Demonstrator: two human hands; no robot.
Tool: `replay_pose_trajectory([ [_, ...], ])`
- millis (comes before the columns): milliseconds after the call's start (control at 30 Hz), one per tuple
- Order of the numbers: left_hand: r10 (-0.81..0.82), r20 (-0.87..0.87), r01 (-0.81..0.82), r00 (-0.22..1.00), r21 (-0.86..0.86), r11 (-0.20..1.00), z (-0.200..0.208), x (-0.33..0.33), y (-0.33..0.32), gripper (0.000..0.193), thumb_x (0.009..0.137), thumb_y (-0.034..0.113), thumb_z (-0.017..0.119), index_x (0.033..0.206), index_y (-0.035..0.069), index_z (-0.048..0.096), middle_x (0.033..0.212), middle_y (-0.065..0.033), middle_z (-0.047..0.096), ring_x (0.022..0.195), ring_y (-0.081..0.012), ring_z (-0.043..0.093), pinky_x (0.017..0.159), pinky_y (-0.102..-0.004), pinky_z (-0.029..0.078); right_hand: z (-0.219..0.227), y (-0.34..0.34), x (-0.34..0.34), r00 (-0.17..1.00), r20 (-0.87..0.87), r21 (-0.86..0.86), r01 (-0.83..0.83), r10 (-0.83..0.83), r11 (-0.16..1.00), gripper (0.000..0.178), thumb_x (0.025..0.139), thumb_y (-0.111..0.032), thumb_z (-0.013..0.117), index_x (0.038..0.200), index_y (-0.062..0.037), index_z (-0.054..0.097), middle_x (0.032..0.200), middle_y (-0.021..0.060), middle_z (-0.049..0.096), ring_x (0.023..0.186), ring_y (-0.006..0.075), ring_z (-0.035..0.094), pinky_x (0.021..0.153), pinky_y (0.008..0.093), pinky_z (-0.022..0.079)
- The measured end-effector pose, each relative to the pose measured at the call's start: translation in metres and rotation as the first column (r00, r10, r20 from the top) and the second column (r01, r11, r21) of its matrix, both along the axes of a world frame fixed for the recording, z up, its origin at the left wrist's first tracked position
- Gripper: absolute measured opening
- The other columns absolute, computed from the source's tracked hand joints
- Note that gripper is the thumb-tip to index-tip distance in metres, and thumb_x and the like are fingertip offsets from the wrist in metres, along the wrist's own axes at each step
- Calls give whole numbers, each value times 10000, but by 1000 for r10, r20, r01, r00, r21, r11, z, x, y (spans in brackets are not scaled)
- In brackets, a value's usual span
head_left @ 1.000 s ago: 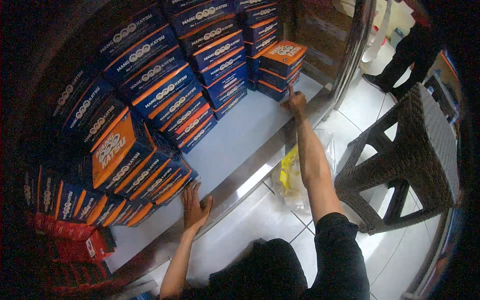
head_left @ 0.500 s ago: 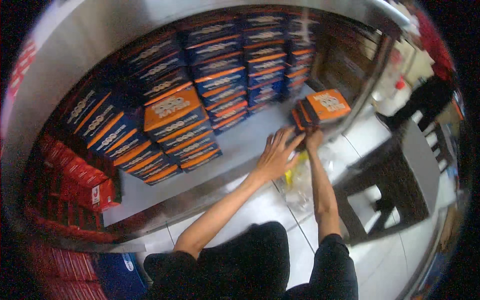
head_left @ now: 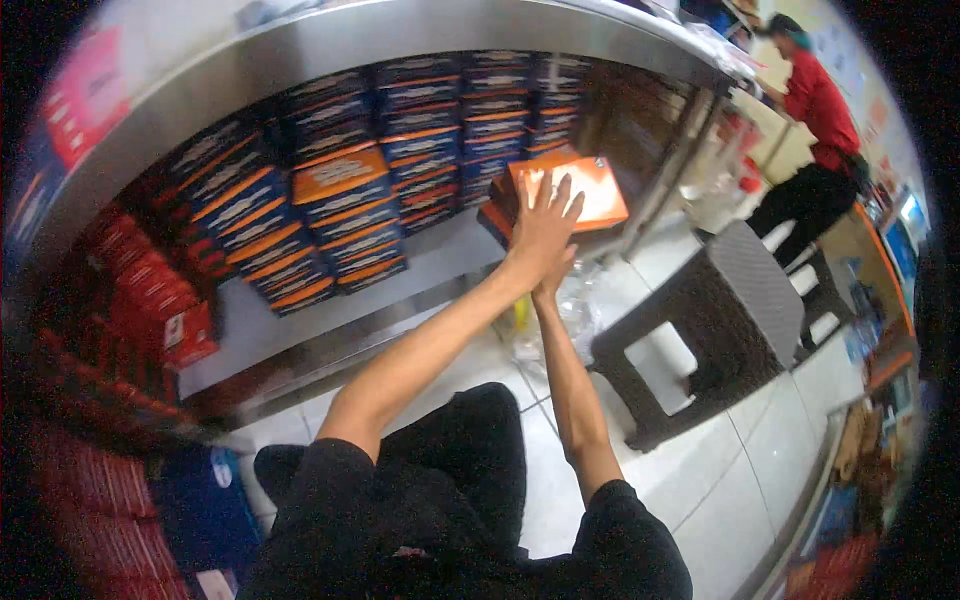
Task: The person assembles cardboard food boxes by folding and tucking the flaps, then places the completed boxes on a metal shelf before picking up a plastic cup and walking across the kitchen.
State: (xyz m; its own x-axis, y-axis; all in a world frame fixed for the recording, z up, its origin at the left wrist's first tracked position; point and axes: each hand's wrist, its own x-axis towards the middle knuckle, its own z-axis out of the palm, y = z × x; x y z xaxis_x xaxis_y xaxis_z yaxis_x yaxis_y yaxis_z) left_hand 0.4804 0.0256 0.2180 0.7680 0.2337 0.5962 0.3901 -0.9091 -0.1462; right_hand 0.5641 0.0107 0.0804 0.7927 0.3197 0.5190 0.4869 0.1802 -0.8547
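Orange-topped boxes (head_left: 597,190) sit in a short stack at the right end of the shelf, the top one catching bright glare. My left hand (head_left: 545,222) lies on that top box with its fingers spread. Just below it, my right hand (head_left: 556,272) is at the near side of the same boxes; its fingers are mostly hidden behind the left hand and the boxes. To the left, a taller stack of dark blue and orange boxes (head_left: 345,215) stands on the grey shelf (head_left: 440,250). A crinkled clear plastic bag (head_left: 575,305) is below my hands.
Several more blue and orange stacks (head_left: 418,130) line the shelf's back. Red boxes (head_left: 150,285) fill the left end. A dark plastic stool (head_left: 700,340) stands on the tiled floor at right. Farther off is a person in a red top (head_left: 825,110). A metal counter edge (head_left: 420,38) runs overhead.
My left hand has gone from in front of the small box stack to flat on its top. The right hand remains beside the stack. My view has shifted, showing more of the person in red.
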Motion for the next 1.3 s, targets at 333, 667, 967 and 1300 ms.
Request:
replay_pose_trajectory([
  [333,125,-74,-83,989,416,905,159,-187,92,896,706,253,799,1462,123,336,1466,-189,399,1361,-356,372,1141,-471,297,149,114,-183,1000,26,157,13,-17,988,229,772,-193,681,736,21,611,668,232,627,641,399,628,602,457,479],
  [667,327,-107,-311,939,144,940,156,-234,206,658,877,326,634,1435,89,379,1456,-203,401,1359,-398,347,1147,-495,248,124,195,-229,958,287,-37,23,-11,999,432,884,-347,630,625,-3,657,702,224,638,771,405,631,730,481,469],
  [967,191,703,-346,685,82,935,95,-334,166,642,896,320,607,1394,-9,370,1382,-230,415,1313,-426,349,1127,-551,223,113,184,-197,934,317,302,-265,166,916,449,836,-188,695,1214,9,552,1216,225,541,1142,399,500,1000,470,387],
  [1300,405,835,375,372,-534,757,55,-468,330,830,934,661,378,1462,22,330,1524,-132,309,1361,-285,336,1144,-394,244,158,228,-170,891,219,168,-435,397,884,716,984,-475,456,1385,106,336,1386,310,408,1292,420,400,1099,443,291],
])
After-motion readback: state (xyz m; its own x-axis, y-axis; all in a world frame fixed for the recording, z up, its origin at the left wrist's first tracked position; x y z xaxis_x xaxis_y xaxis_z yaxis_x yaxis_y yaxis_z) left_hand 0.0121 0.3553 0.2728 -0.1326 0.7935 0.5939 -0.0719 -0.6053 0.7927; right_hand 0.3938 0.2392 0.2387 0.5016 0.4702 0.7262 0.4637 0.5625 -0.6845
